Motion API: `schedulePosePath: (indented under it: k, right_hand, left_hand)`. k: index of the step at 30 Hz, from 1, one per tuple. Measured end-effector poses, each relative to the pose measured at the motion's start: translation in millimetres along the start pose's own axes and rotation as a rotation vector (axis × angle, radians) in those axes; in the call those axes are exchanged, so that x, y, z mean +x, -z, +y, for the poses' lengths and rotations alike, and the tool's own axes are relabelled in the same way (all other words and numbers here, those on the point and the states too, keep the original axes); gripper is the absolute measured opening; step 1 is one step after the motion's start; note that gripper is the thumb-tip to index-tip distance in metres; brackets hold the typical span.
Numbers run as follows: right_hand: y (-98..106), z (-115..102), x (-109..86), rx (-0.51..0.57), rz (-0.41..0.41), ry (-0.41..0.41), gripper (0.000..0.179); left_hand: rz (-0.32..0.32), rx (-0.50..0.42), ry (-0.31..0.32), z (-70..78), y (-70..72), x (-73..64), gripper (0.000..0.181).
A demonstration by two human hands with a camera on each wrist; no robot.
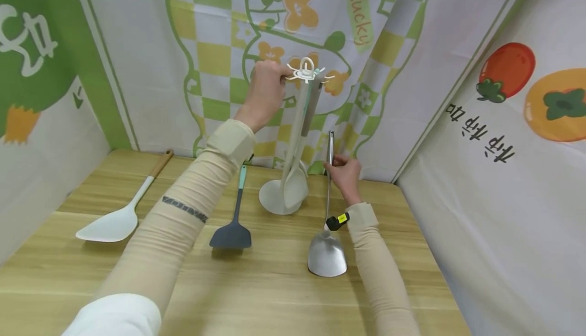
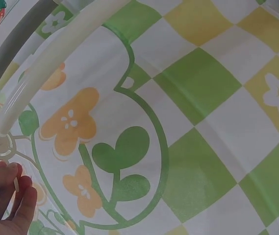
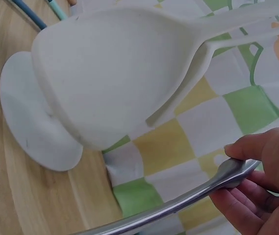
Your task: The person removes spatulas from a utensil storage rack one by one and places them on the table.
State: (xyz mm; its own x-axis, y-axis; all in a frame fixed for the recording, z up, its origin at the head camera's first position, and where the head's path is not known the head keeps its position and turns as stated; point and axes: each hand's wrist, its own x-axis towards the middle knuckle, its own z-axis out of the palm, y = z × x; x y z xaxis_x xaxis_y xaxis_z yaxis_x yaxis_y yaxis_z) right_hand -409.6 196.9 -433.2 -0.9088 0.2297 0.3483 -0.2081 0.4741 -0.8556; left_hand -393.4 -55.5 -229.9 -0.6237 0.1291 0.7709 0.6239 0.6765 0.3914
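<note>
My left hand (image 1: 267,91) pinches one of the hooks at the top of a white utensil rack (image 1: 297,124). In the left wrist view, thumb and fingertips (image 2: 12,171) meet on that hook. The rack stands upright on a round base (image 1: 270,197). White utensils hang from it, among them a broad white turner (image 3: 114,68), and a grey handle (image 1: 312,106) shows near the top. To the right of the rack, my right hand (image 1: 346,175) grips a stainless steel spatula (image 1: 327,255) by its handle. Its blade points down toward me, low over the table.
On the wooden table (image 1: 274,285), a white turner with a wooden handle (image 1: 112,222) lies at the left. A dark grey turner with a mint handle end (image 1: 232,234) lies between my left arm and the rack. Printed curtains (image 1: 215,56) hang close behind the table and along both sides.
</note>
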Motion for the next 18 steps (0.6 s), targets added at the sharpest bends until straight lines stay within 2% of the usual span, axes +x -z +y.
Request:
schedulePosePath:
  k: [7, 18]
  right_hand:
    - [-2, 13, -2.8, 0.005, -0.017, -0.027, 0.029]
    - [-8, 27, -5.7, -0.039, -0.085, -0.021, 0.031]
  left_hand:
    - [-0.016, 0.023, -0.004, 0.7, 2.1, 1.1, 0.027]
    - [-0.021, 0.026, -0.001, -0.3, 2.7, 0.5, 0.028]
